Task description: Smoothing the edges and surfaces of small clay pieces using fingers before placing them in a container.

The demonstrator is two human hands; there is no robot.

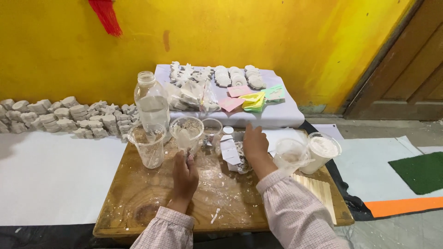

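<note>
My left hand [184, 177] rests on the low wooden board [138, 198] and touches the base of a clear plastic cup [187, 132] smeared with white plaster, with a spoon inside. My right hand [254, 146] reaches into a small container of white plaster bits [239, 157], fingers curled down over it. A white card [229, 151] lies just left of that hand. An empty clear cup [148, 145] stands left of the smeared one, and a clear plastic bottle [151, 102] stands behind them.
A cup of white powder [321, 152] and a crumpled plastic bag [290, 154] sit at the board's right, beside wooden sticks [318, 186]. White plaster casts are piled along the yellow wall [69, 117] and on a white cloth [281, 113] with coloured paper notes [251, 99].
</note>
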